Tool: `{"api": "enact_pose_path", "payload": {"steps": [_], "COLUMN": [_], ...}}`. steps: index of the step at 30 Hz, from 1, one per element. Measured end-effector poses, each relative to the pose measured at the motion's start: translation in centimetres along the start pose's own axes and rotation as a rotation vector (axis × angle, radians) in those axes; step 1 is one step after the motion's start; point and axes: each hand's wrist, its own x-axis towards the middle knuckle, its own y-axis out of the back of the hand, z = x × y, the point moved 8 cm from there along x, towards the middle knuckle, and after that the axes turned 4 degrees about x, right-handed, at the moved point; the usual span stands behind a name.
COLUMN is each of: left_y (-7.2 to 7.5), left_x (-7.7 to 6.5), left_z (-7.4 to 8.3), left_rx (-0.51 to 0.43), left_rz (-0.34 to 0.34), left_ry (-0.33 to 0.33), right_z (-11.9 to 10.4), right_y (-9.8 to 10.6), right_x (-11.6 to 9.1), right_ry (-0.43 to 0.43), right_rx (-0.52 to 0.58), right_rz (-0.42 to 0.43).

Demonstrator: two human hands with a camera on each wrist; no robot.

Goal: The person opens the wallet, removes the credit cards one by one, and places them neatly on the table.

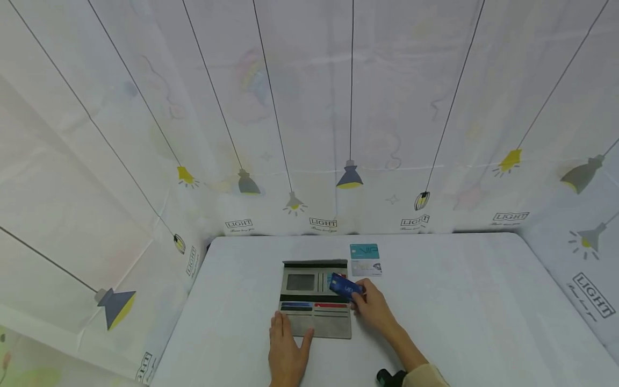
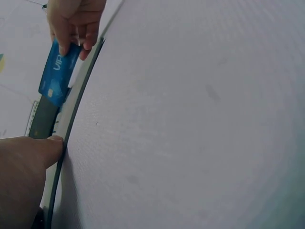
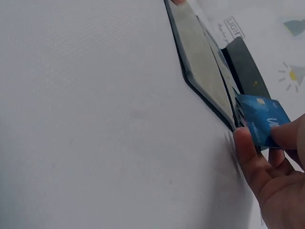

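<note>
A grey wallet (image 1: 331, 325) lies unfolded on the white table. Between thumb and fingers, my right hand (image 1: 376, 310) pinches a blue card (image 1: 342, 287) marked VIP, which overlaps the right side of the wallet's upper half. In the right wrist view the same card (image 3: 259, 114) tilts up at the wallet's edge, its chip facing out. My left hand (image 1: 287, 352) rests with extended fingers on the wallet's lower left edge, thumb at its bottom edge. Lower slots hold a blue card (image 1: 296, 305) and a red card (image 1: 331, 305); a clear window (image 1: 301, 282) sits upper left.
Beyond the wallet's upper right corner lie a teal VIP card (image 1: 365, 251) and, just below it, a pale card (image 1: 366, 267). White cloth (image 1: 309, 134) printed with hanging lamps stands behind the table (image 1: 474, 301). A dark wrist device (image 1: 390, 378) shows by the right sleeve.
</note>
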Motion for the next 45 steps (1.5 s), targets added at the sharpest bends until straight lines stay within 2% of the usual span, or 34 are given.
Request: {"api": "enact_pose_path", "payload": {"steps": [4, 14, 27, 32, 45], "left_y": [-0.1, -0.4, -0.2, -0.2, -0.4], "left_x": [0.1, 0.1, 0.1, 0.1, 0.3], "left_z": [0.0, 0.0, -0.1, -0.1, -0.3], "left_rx": [0.003, 0.013, 0.004, -0.001, 0.012], "left_rz": [-0.008, -0.037, -0.041, -0.050, -0.047], "left_ry": [0.003, 0.004, 0.007, 0.007, 0.010], "right_z": [0.4, 0.7, 2.4, 2.7, 2.7], "right_y": [0.7, 3.1, 5.6, 6.5, 7.0], "right_x": [0.1, 0.6, 0.6, 0.4, 0.6], "right_ry": [-0.037, -0.058, -0.191, -0.219, -0.197], "right_rx": [0.044, -0.043, -0.125, -0.166, -0.239], "right_rz": [0.035, 0.134, 0.195, 0.247, 0.300]}}
